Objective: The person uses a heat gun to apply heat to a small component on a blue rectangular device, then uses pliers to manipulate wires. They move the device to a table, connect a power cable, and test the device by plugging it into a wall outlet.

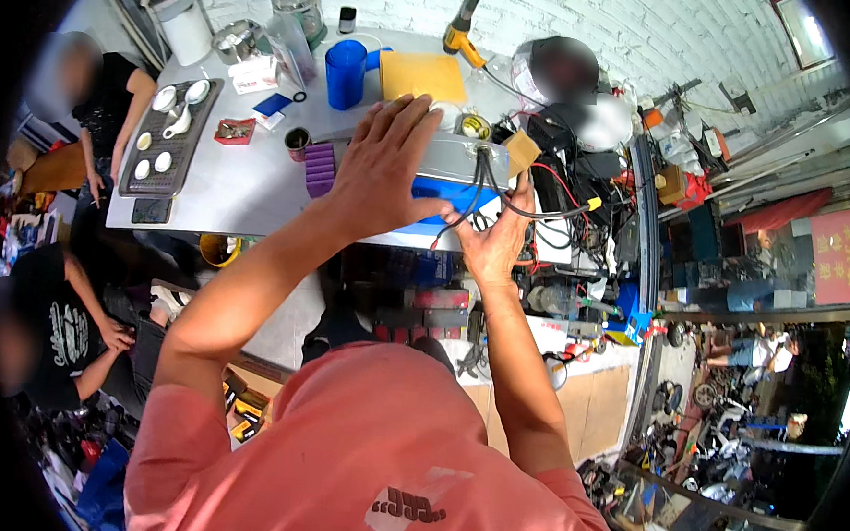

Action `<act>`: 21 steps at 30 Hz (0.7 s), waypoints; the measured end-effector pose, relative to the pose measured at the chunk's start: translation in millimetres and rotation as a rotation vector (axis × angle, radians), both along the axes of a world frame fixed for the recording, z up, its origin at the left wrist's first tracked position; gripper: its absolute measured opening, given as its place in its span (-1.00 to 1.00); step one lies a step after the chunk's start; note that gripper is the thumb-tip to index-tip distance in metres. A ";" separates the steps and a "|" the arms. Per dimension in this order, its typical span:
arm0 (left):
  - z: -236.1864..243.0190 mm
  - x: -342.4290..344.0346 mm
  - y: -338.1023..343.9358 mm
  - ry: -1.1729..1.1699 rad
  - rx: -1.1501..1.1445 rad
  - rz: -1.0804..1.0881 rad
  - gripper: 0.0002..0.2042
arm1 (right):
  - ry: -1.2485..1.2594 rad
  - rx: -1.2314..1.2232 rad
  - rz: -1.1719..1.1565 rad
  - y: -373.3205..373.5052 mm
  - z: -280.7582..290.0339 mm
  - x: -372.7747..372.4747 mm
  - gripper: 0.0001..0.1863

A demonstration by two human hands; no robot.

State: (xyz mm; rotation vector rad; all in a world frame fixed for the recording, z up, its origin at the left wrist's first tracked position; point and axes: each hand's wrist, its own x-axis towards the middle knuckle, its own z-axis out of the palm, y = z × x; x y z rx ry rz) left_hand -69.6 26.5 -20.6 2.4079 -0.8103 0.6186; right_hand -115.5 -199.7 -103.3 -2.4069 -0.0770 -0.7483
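A box-shaped pack with a grey top [455,156] and a blue front [438,191] lies on the table before me. My left hand [382,162] is laid across its left end, fingers stretched out and thumb along the front. At the right end, my right hand [496,242] touches the pack with its thumb and fingers spread apart; some fingers are hidden. Dark cables [485,172] come off the pack's top and hang over the front between my hands. A tan cardboard piece [522,153] stands by my right fingertips. Purple ridged blocks [320,170] sit beside my left wrist.
Behind the pack are a yellow pad [421,76], a blue cup [346,75] and a yellow hot-air gun [463,44]. A tea tray [177,137] is at the far left. Tangled cables [584,158] crowd the right. Two people [112,95] sit at the left.
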 end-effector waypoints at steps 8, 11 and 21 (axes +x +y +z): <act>5.9 41.2 5.4 0.252 -0.099 -0.229 0.06 | -0.016 0.069 -0.033 19.1 8.4 5.8 0.60; -6.2 46.9 9.4 0.362 -0.211 -0.247 -0.03 | 0.007 0.248 -0.014 25.5 15.8 9.2 0.61; -33.7 17.3 55.1 0.141 -0.623 -0.212 -0.76 | 0.075 0.435 -0.030 29.5 14.5 -4.1 0.33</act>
